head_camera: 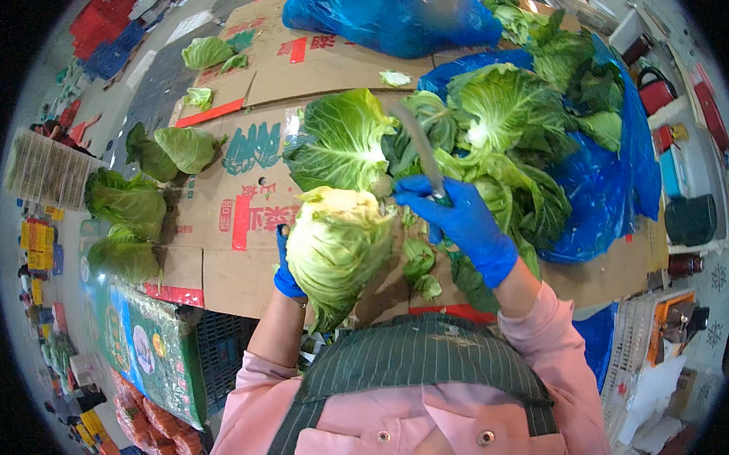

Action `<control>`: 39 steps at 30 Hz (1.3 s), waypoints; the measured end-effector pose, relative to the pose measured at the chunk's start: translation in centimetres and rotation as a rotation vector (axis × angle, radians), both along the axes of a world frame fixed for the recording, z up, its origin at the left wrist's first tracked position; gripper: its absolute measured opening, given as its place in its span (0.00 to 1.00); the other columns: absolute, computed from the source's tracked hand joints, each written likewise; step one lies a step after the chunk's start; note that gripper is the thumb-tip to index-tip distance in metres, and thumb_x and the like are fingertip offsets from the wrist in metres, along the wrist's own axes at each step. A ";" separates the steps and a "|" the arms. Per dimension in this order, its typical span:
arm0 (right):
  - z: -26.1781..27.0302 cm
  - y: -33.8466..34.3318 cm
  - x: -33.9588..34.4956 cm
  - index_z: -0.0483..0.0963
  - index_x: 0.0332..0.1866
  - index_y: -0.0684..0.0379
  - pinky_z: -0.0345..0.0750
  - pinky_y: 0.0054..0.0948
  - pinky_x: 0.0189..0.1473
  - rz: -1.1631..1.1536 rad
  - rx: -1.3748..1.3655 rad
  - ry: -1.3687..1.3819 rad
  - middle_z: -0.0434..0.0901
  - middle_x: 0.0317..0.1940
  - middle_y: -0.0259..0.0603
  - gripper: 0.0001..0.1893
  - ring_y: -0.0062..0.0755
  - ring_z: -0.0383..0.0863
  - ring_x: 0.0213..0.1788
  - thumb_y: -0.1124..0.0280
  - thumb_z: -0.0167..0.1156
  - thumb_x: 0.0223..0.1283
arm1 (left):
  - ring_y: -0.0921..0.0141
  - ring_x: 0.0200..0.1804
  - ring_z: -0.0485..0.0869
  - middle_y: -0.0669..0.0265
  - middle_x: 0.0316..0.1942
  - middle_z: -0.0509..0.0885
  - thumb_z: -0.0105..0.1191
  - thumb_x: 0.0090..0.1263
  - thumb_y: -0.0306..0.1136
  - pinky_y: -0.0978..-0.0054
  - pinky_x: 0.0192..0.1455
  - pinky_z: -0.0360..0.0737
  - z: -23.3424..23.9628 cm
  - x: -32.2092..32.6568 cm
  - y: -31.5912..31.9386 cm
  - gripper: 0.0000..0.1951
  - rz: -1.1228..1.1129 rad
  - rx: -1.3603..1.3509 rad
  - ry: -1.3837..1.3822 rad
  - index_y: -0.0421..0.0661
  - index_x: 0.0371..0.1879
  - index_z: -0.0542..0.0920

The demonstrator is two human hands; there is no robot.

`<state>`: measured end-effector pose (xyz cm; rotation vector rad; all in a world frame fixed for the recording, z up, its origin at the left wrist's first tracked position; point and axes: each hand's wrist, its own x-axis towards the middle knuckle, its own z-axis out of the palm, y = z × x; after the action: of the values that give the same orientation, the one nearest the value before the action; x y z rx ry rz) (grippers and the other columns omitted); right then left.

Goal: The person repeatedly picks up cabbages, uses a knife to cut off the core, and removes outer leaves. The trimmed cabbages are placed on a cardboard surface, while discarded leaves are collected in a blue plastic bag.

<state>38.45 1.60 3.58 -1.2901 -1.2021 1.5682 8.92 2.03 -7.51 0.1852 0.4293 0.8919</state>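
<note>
A pale green cabbage head (338, 244) is held up by my left hand (288, 267), which wears a blue glove and is mostly hidden behind it. The cabbage's cut, yellowish base points away from me. Just right of it, my right hand (462, 225), also blue-gloved, grips a knife (422, 146) with a green handle; its blade is blurred and points up and away. Large outer cabbage leaves (344, 144) lie beyond the cabbage, with more leaves (497, 117) heaped on a blue plastic bag (604, 189) to the right. Small leaf scraps (419, 260) lie between my hands.
Flattened cardboard (228, 282) covers the worktop. Several cabbages (127, 205) stand along its left edge, another (206, 53) farther back. A filled blue bag (386, 21) sits at the far side. A cut cabbage piece (395, 78) lies near it. Crates (222, 349) stand below at left.
</note>
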 end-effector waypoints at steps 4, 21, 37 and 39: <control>0.4 0.2 -1.6 0.76 0.57 0.61 0.78 0.24 0.31 0.277 0.123 -0.106 0.83 0.37 0.38 0.25 0.21 0.79 0.32 0.54 0.64 0.62 | 0.49 0.70 0.65 0.51 0.71 0.62 0.41 0.64 0.70 0.46 0.72 0.60 -0.2 1.1 -2.1 0.46 -0.236 0.055 -0.173 0.48 0.73 0.57; -4.8 -5.2 1.7 0.77 0.45 0.63 0.76 0.22 0.30 0.358 -0.295 -0.121 0.79 0.29 0.31 0.19 0.20 0.77 0.28 0.70 0.74 0.48 | 0.69 0.57 0.79 0.61 0.58 0.79 0.60 0.66 0.42 0.69 0.63 0.74 0.8 4.4 -6.4 0.31 -0.440 0.318 0.106 0.37 0.65 0.69; -3.9 -7.4 0.7 0.75 0.56 0.67 0.77 0.27 0.43 0.208 -0.083 -0.172 0.82 0.42 0.37 0.24 0.25 0.80 0.41 0.73 0.67 0.51 | 0.73 0.56 0.78 0.64 0.59 0.78 0.55 0.71 0.43 0.73 0.62 0.73 -0.6 4.2 -5.7 0.28 -0.467 0.277 0.174 0.40 0.65 0.69; -3.5 -7.6 0.3 0.74 0.57 0.66 0.77 0.25 0.42 0.187 -0.128 -0.171 0.82 0.43 0.37 0.25 0.23 0.79 0.39 0.75 0.67 0.51 | 0.73 0.56 0.78 0.64 0.58 0.79 0.55 0.71 0.44 0.74 0.60 0.74 -0.4 4.1 -5.8 0.28 -0.463 0.302 0.155 0.40 0.65 0.70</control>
<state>38.75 -6.03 0.04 -1.4530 -1.3814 1.7197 13.03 -3.78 -7.93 0.6095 0.3717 0.4821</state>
